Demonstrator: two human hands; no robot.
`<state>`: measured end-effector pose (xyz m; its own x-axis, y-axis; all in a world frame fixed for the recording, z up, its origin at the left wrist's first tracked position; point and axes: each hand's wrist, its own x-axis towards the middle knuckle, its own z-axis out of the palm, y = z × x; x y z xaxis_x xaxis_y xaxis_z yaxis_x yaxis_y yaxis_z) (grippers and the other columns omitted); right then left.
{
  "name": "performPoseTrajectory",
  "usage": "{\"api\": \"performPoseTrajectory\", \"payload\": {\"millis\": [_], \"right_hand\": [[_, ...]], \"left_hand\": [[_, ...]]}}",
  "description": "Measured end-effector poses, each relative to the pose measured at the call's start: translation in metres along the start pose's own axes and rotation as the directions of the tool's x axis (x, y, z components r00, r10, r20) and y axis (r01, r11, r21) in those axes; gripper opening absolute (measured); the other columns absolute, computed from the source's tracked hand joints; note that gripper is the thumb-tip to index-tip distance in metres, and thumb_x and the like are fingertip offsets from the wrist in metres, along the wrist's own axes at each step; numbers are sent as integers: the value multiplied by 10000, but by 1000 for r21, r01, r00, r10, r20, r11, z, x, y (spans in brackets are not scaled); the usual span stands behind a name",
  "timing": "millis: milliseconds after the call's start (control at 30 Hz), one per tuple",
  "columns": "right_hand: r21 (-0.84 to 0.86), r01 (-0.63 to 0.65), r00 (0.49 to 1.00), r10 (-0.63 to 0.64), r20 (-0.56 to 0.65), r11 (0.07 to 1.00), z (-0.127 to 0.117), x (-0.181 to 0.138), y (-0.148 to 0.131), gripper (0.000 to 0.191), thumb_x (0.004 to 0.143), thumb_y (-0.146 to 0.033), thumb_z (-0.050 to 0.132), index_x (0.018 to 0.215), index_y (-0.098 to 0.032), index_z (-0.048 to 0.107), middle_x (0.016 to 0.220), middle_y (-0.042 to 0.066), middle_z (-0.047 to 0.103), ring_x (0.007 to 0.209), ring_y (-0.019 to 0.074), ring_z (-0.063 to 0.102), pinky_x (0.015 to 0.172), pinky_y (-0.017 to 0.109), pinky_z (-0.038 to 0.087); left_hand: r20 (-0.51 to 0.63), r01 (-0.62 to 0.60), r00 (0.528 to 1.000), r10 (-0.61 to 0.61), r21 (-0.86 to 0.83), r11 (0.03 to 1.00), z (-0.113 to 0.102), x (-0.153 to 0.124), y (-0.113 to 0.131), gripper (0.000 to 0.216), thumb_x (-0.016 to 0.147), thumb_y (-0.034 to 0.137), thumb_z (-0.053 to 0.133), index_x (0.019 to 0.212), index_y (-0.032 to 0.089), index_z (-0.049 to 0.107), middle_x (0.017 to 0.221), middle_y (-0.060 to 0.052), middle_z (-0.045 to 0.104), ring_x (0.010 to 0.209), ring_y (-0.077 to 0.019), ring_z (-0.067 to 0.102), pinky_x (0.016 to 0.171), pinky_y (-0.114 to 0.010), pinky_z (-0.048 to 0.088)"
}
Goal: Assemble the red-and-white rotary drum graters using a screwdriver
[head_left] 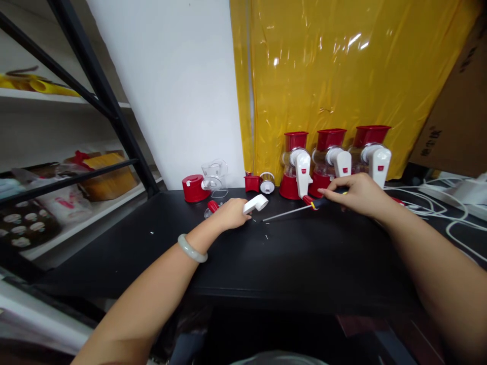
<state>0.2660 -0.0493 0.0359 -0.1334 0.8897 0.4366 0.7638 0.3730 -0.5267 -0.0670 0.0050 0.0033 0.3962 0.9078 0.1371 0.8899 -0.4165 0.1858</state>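
My left hand [231, 213] is closed around a white crank handle [255, 203] with a red knob [212, 206], holding it on the black table [289, 253]. A pale bangle [192, 248] is on that wrist. My right hand [357, 194] is closed on the handle of a screwdriver [292, 211], whose thin metal shaft lies on the table and points left toward the crank. Three assembled red and white hand-crank grinders [331, 159] stand in a row just behind my right hand.
Loose parts stand at the table's back: a red base [193, 188], a clear plastic housing [215, 177], a small red piece [251, 182] and a metal drum [267, 182]. White cables [437, 205] lie at right. Black shelving [95, 167] stands at left, yellow sheeting [342, 71] behind.
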Motion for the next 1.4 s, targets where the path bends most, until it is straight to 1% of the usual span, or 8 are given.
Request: {"api": "performPoseTrajectory", "payload": {"millis": [133,367,567,733,833,967,1200,1400], "right_hand": [[12,-6,1000,6,18,1000,0,2,4,367,806,-530,632,675,-191,684,517,5,613,402,111,541,477,254,409],[66,-113,991,108,82,991,-11,4,15,396,755,-562,683,657,-178,657,501,1,594,363,103,509,421,247,382],[77,-115,980,101,174,990,-8,7,17,405,778,-566,655,667,-176,662,525,1,595,398,108,544,440,240,402],[121,-128,992,125,31,984,-11,6,15,408,747,-571,682,662,-172,660,456,1,572,357,105,498,407,237,365],[152,-125,987,138,-78,980,-12,5,13,415,750,-575,673,661,-170,667,431,5,556,369,109,495,410,235,360],[145,-144,978,163,-130,979,-11,5,11,394,780,-551,647,688,-170,684,446,15,571,389,116,507,418,239,365],[181,-132,974,162,-159,975,-13,4,10,379,776,-531,663,675,-165,670,486,28,598,441,132,534,468,252,398],[197,-143,966,180,-187,970,-18,3,11,397,776,-538,657,723,-146,683,526,58,633,452,144,539,461,258,387]], "left_hand": [[3,-9,1000,9,-8,1000,0,-1,0,202,736,261,705,926,192,699,940,-113,736,878,-291,696,681,-323,477],[0,-12,1000,12,-30,999,0,0,1,196,716,275,722,893,191,704,911,-114,735,872,-298,694,691,-330,479],[-100,-27,995,14,-131,991,-1,2,0,177,729,307,708,863,192,696,900,-88,735,841,-276,694,698,-329,478],[-99,-79,994,38,-456,887,-5,2,7,294,759,451,705,817,166,668,742,-48,715,649,-195,668,620,-299,508],[-156,-169,983,94,-595,786,-8,1,10,371,644,442,815,820,153,664,819,-66,738,744,-200,694,713,-321,544],[-268,-273,955,128,-620,735,-9,-2,13,456,553,357,887,899,146,676,962,-107,752,927,-244,702,890,-389,530],[-335,-275,940,65,-632,724,-4,-2,13,305,656,314,826,848,139,666,868,-98,747,830,-231,711,821,-391,556],[-441,-302,897,27,-567,766,-5,-3,12,659,628,371,852,1197,171,585,962,-99,730,991,-283,683,879,-426,537]]}}
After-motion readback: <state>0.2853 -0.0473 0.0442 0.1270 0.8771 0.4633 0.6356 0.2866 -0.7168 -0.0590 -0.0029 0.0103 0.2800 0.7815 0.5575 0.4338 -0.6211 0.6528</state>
